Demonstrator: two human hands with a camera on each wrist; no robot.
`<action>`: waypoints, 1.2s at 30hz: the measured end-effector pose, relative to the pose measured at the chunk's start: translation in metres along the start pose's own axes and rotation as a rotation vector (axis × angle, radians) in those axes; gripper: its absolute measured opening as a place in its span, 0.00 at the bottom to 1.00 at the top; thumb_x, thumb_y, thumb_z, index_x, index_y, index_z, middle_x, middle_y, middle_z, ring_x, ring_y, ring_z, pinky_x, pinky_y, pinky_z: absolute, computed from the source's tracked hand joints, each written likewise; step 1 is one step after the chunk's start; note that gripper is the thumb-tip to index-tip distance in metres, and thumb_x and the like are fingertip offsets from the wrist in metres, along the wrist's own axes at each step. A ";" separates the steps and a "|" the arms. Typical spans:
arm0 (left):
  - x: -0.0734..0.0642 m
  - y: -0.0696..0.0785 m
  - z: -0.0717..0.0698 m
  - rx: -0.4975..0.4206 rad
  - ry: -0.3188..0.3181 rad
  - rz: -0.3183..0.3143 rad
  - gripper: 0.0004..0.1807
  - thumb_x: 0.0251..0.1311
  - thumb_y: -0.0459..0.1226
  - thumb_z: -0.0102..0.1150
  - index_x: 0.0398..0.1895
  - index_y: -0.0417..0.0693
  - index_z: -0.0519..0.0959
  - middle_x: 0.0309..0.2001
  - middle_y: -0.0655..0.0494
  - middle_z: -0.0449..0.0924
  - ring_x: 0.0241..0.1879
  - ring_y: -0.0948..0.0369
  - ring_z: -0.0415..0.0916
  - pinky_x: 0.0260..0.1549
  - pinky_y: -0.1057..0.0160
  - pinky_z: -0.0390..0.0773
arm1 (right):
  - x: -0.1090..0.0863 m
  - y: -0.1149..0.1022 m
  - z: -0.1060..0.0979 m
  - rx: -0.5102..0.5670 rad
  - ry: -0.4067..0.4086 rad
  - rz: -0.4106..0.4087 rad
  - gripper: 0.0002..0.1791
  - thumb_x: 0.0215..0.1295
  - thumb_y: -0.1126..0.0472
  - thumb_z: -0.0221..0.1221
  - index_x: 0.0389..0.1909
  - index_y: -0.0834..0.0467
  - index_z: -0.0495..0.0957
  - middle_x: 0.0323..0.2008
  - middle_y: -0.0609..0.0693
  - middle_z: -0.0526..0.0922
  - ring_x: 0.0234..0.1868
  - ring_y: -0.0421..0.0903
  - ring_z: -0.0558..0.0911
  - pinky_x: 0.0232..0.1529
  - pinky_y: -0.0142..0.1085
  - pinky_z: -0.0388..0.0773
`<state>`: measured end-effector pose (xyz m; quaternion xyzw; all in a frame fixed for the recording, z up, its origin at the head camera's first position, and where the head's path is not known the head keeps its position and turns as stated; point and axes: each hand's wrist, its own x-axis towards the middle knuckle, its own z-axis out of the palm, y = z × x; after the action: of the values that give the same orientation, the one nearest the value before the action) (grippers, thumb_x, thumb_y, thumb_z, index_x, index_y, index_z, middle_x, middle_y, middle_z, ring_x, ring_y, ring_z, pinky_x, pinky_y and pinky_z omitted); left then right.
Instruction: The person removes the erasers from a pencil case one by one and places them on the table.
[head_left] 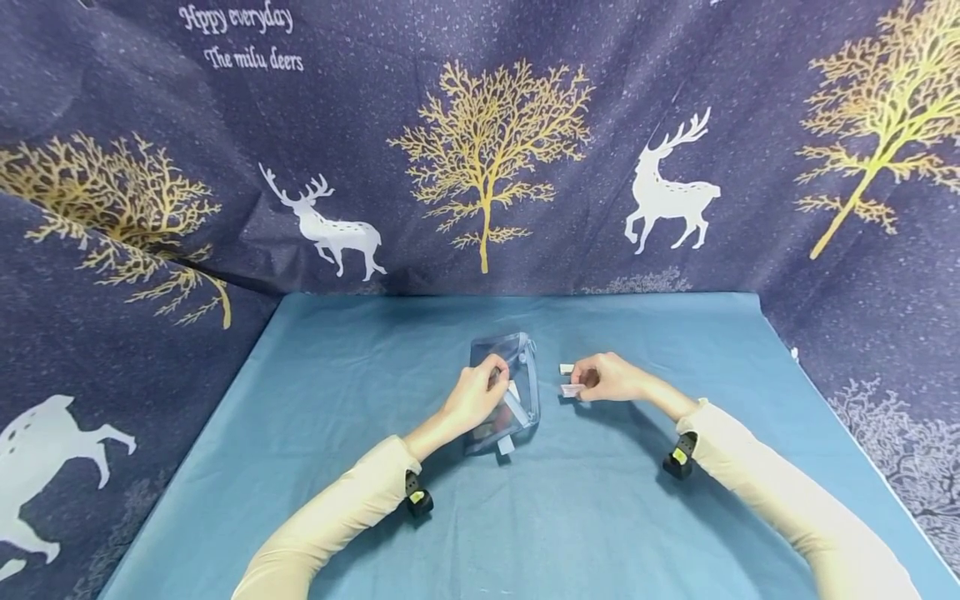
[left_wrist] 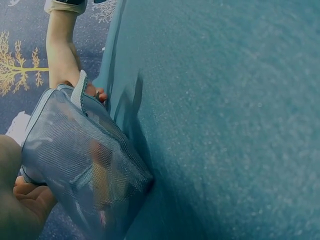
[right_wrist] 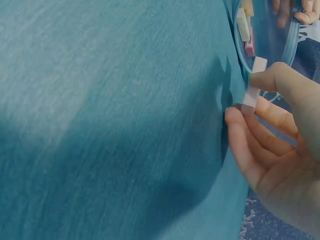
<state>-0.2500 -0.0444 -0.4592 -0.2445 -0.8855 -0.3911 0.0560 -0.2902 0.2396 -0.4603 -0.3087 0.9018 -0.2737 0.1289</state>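
Note:
A blue see-through mesh zip pouch (head_left: pixel 486 350) stands at the middle of the table, its opening toward the right. My left hand (head_left: pixel 480 392) pinches the pouch's side; in the left wrist view its curled fingers (left_wrist: pixel 37 197) lie partly behind the mesh. Several small blocks, among them a pale one (right_wrist: pixel 243 25) and a pink one (right_wrist: pixel 249 42), are inside. Just right of the pouch, my right hand (head_left: pixel 611 377) pinches a small pinkish-white block (right_wrist: pixel 255 85) between thumb and fingers. Another small white piece (head_left: pixel 566 369) shows beyond those fingers; what it rests on is unclear.
A blue cloth (head_left: pixel 600 508) covers the table. A pale tab (head_left: pixel 506 446) sticks out at the pouch's near end. Behind and beside the table hangs a dark blue curtain (head_left: pixel 555 208) printed with deer and trees. Each wrist carries a small black camera (head_left: pixel 679 455).

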 end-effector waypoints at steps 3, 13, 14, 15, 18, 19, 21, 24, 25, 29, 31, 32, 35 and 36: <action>-0.001 -0.001 0.000 -0.012 0.001 0.000 0.10 0.64 0.38 0.43 0.41 0.45 0.73 0.13 0.61 0.64 0.10 0.68 0.54 0.12 0.72 0.58 | -0.001 0.002 -0.001 -0.001 -0.019 0.001 0.07 0.49 0.62 0.62 0.31 0.49 0.79 0.27 0.42 0.82 0.27 0.34 0.80 0.31 0.29 0.76; -0.001 0.000 0.002 -0.013 -0.012 -0.004 0.10 0.66 0.39 0.40 0.41 0.47 0.72 0.14 0.61 0.62 0.10 0.68 0.53 0.12 0.72 0.57 | -0.001 0.002 0.000 -0.002 -0.045 0.015 0.06 0.50 0.59 0.66 0.30 0.50 0.81 0.27 0.42 0.82 0.26 0.36 0.79 0.28 0.29 0.76; -0.002 0.000 0.002 -0.011 -0.009 -0.002 0.09 0.66 0.39 0.40 0.41 0.48 0.72 0.13 0.61 0.62 0.10 0.68 0.53 0.12 0.72 0.57 | 0.000 0.002 0.000 -0.005 -0.042 0.018 0.06 0.49 0.59 0.66 0.30 0.50 0.81 0.27 0.41 0.82 0.25 0.36 0.79 0.28 0.29 0.75; -0.001 0.000 0.002 -0.007 -0.005 -0.002 0.09 0.66 0.39 0.40 0.40 0.49 0.72 0.13 0.61 0.62 0.10 0.68 0.53 0.12 0.72 0.57 | 0.000 0.002 0.001 -0.008 -0.040 0.020 0.06 0.49 0.59 0.66 0.30 0.50 0.81 0.27 0.42 0.82 0.25 0.36 0.79 0.28 0.29 0.75; -0.002 0.001 0.001 -0.005 0.002 -0.002 0.08 0.66 0.40 0.40 0.39 0.52 0.71 0.13 0.61 0.62 0.10 0.68 0.53 0.12 0.72 0.57 | 0.000 0.001 0.001 -0.011 -0.037 0.029 0.07 0.48 0.59 0.67 0.31 0.50 0.81 0.27 0.42 0.82 0.25 0.36 0.79 0.28 0.29 0.75; -0.001 0.001 0.001 -0.003 0.003 -0.003 0.08 0.66 0.40 0.41 0.39 0.53 0.71 0.13 0.61 0.61 0.10 0.68 0.53 0.12 0.72 0.57 | 0.001 0.001 0.001 -0.011 -0.036 0.031 0.08 0.48 0.59 0.67 0.31 0.50 0.81 0.27 0.42 0.82 0.25 0.36 0.79 0.28 0.29 0.75; -0.002 0.001 0.001 -0.001 0.006 -0.004 0.07 0.66 0.40 0.41 0.39 0.53 0.71 0.14 0.62 0.61 0.10 0.68 0.53 0.12 0.72 0.57 | 0.001 0.002 0.001 -0.013 -0.034 0.029 0.08 0.48 0.58 0.67 0.32 0.50 0.81 0.27 0.42 0.82 0.25 0.36 0.78 0.27 0.30 0.75; -0.001 0.001 0.001 0.000 0.009 -0.004 0.07 0.65 0.39 0.42 0.39 0.52 0.72 0.14 0.62 0.62 0.11 0.68 0.54 0.13 0.72 0.58 | 0.002 0.002 0.001 -0.028 -0.019 0.032 0.09 0.49 0.56 0.67 0.33 0.50 0.81 0.28 0.41 0.82 0.24 0.35 0.77 0.27 0.30 0.74; -0.001 0.000 0.002 0.002 0.011 -0.003 0.07 0.65 0.39 0.42 0.39 0.52 0.72 0.14 0.62 0.62 0.11 0.68 0.54 0.13 0.72 0.58 | 0.002 0.002 0.000 -0.032 -0.009 0.031 0.10 0.49 0.56 0.67 0.34 0.50 0.81 0.28 0.41 0.81 0.25 0.35 0.77 0.28 0.30 0.74; -0.001 0.000 0.003 0.001 0.015 0.005 0.07 0.64 0.39 0.43 0.39 0.50 0.72 0.14 0.62 0.62 0.11 0.69 0.55 0.13 0.72 0.59 | 0.005 0.002 0.000 -0.027 0.036 0.012 0.11 0.51 0.54 0.65 0.37 0.51 0.81 0.29 0.41 0.81 0.27 0.35 0.78 0.30 0.29 0.74; -0.001 -0.001 0.003 0.002 0.015 0.008 0.07 0.64 0.38 0.43 0.39 0.50 0.72 0.14 0.62 0.62 0.11 0.69 0.54 0.13 0.73 0.58 | 0.006 0.002 0.000 -0.023 0.062 -0.005 0.12 0.53 0.55 0.64 0.38 0.52 0.80 0.29 0.41 0.82 0.29 0.35 0.79 0.32 0.28 0.76; -0.001 -0.001 0.003 0.001 0.015 0.010 0.08 0.64 0.38 0.43 0.40 0.49 0.72 0.14 0.62 0.62 0.11 0.69 0.54 0.13 0.73 0.58 | 0.007 0.001 0.001 -0.022 0.076 -0.017 0.12 0.53 0.56 0.64 0.39 0.53 0.80 0.29 0.42 0.82 0.30 0.35 0.80 0.33 0.28 0.76; -0.001 -0.002 0.004 0.000 0.017 0.019 0.10 0.64 0.38 0.43 0.41 0.45 0.73 0.14 0.62 0.62 0.11 0.69 0.54 0.13 0.73 0.57 | 0.011 -0.004 0.001 -0.021 0.115 -0.046 0.13 0.53 0.58 0.63 0.41 0.54 0.80 0.30 0.42 0.83 0.32 0.36 0.80 0.35 0.29 0.76; -0.001 -0.002 0.004 0.001 0.019 0.021 0.10 0.64 0.38 0.43 0.41 0.45 0.73 0.14 0.62 0.62 0.11 0.69 0.54 0.13 0.73 0.57 | 0.013 -0.005 0.002 -0.021 0.127 -0.057 0.14 0.53 0.59 0.63 0.42 0.55 0.79 0.31 0.43 0.83 0.32 0.36 0.80 0.35 0.29 0.77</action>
<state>-0.2496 -0.0432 -0.4641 -0.2498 -0.8825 -0.3926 0.0685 -0.2970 0.2274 -0.4593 -0.3176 0.9018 -0.2868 0.0605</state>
